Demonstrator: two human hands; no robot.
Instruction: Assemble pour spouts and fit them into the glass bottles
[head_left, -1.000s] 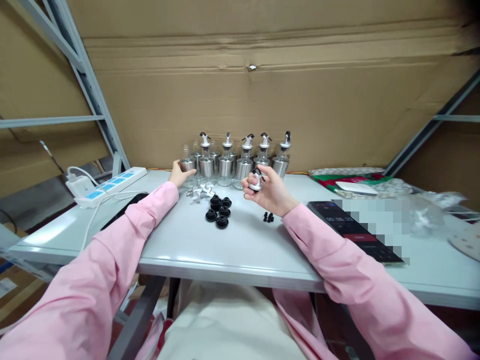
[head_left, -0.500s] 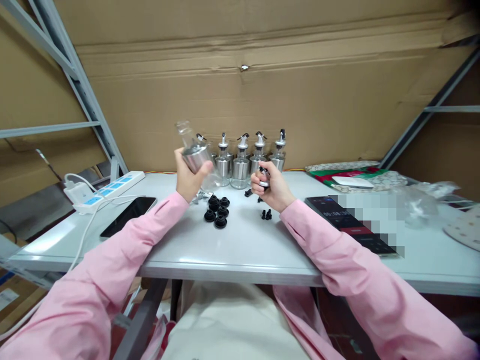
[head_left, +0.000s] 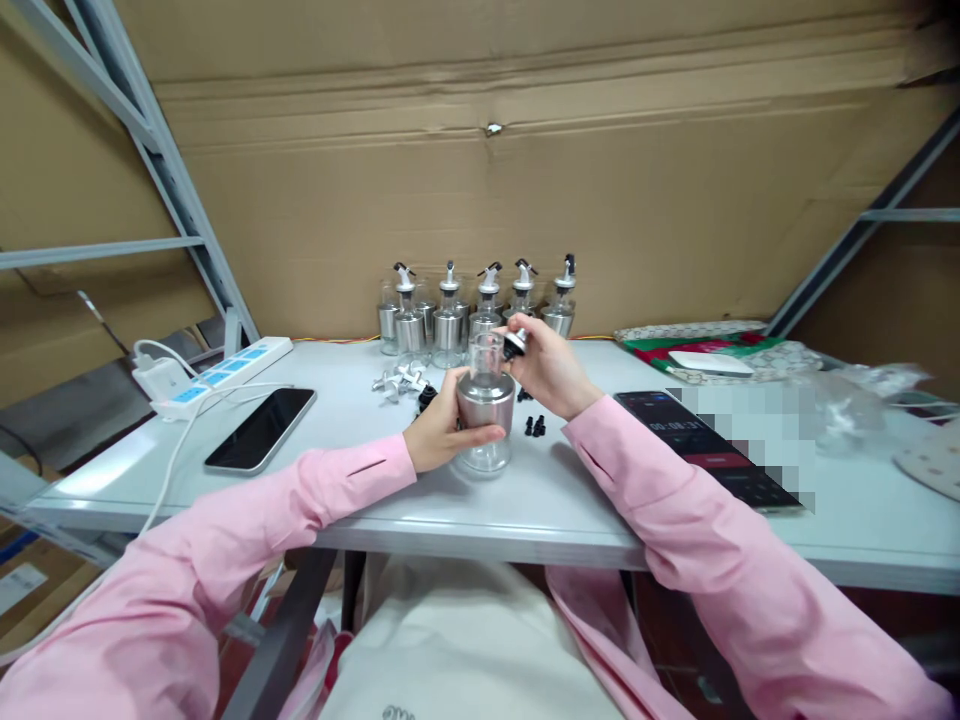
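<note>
Cardboard point(head_left: 525, 205): upright behind the counter.
Counter point(head_left: 555, 495): carries everything below.
Row point(head_left: 448, 330): at the back, five bottles topped with spouts, bare ones among and behind them.
Phones: one dark point(head_left: 262, 430) at the left, one lit point(head_left: 675, 440) at the right.
Left hand point(head_left: 436, 432): fingers wrapped round the bottle's metal sleeve, thumb across its front.
Right hand point(head_left: 553, 372): fingers pinching the spout.
Bottle point(head_left: 486, 400): upright, nearer the person than the row, its mouth uncovered; whether its base touches the counter, cannot tell.
Spout point(head_left: 516, 343): tilted, just beside the bottle's neck, not seated in it; contact with the glass is unclear.
White parts point(head_left: 401, 383): a loose cluster left of the bottle.
Black parts point(head_left: 427, 397): partly hidden behind the left hand.
Plugs point(head_left: 535, 427): small, black, below the right hand.
</note>
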